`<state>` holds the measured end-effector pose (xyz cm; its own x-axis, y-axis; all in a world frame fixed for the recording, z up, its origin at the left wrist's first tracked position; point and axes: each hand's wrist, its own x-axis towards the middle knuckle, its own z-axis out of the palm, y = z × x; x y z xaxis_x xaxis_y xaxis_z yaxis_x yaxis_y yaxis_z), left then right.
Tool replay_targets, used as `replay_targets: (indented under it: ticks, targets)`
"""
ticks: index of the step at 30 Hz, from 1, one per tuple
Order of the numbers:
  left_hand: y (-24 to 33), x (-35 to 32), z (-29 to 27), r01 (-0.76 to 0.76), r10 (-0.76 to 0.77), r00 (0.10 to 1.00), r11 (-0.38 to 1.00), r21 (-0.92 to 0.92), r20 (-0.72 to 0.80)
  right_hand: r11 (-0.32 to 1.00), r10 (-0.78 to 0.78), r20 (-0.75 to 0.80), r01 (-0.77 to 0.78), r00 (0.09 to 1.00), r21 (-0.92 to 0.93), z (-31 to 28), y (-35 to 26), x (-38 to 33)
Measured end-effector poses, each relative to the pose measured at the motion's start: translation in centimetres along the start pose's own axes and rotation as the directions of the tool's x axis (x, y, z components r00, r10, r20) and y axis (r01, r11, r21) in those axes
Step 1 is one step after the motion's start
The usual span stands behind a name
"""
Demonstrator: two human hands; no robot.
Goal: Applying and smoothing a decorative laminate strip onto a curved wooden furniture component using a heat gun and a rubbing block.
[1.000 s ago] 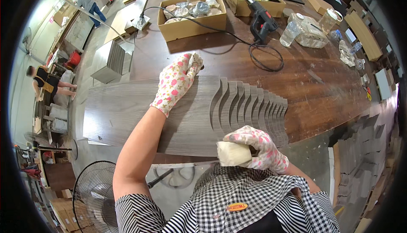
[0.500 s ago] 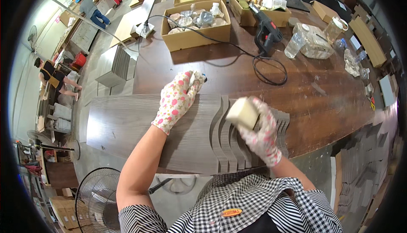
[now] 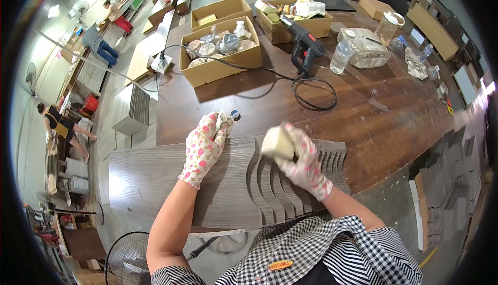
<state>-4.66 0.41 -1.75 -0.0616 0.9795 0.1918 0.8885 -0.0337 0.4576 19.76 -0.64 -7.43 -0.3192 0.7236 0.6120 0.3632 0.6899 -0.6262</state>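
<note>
Both my hands wear white gloves with a pink floral print. My left hand (image 3: 202, 147) is closed around a crumpled whitish rag (image 3: 224, 121), over the far edge of the grey wood-grain panels (image 3: 150, 173). A small round blue-and-dark item (image 3: 235, 115) shows at the rag's tip; whether I grip it too, I cannot tell. My right hand (image 3: 305, 163) grips a pale cream block (image 3: 277, 143), slightly blurred, above the wavy stepped ends of the panels. These panels lie fanned out, their curved edges overlapping toward the right.
On the brown table (image 3: 373, 129), a black heat gun (image 3: 306, 49) trails its cable. Behind are a cardboard box (image 3: 223, 66) of wrapped rolls and another box (image 3: 295, 31) of supplies. A clear bottle (image 3: 341, 57) stands by a wrapped bundle (image 3: 368, 51). A floor fan (image 3: 129, 259) stands lower left; people work far left.
The whole view has shifted, so the table's contents appear further left and lower. Against the panels, the right hand's block has moved slightly toward their far edge; the left hand keeps its place.
</note>
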Motion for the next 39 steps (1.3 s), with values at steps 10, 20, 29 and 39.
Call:
replay_targets:
  ticks: [10, 20, 29, 39]
  targets:
    - [0.2, -0.2, -0.2, 0.020, -0.019, 1.000, 0.999, -0.046, 0.011, 0.994, 0.096, 0.008, -0.097, 0.995, 0.058, -1.3, -1.4, -2.8]
    - [0.8, 0.2, -0.2, 0.062, -0.061, 0.998, 0.996, -0.066, 0.014, 0.966, 0.169, 0.131, -0.191, 0.977, 0.175, -2.6, -1.1, -0.7]
    - [0.5, 0.0, -0.5, 0.048, -0.048, 0.998, 0.999, 0.010, 0.027, 0.774, 0.203, 0.512, -0.457, 0.835, 0.438, -7.9, -5.1, -5.7]
    - [0.0, -0.1, 0.0, 0.015, -0.015, 1.000, 0.999, -0.035, -0.010, 0.663, 0.234, 0.579, -0.564, 0.781, 0.493, -9.4, -5.6, -9.0]
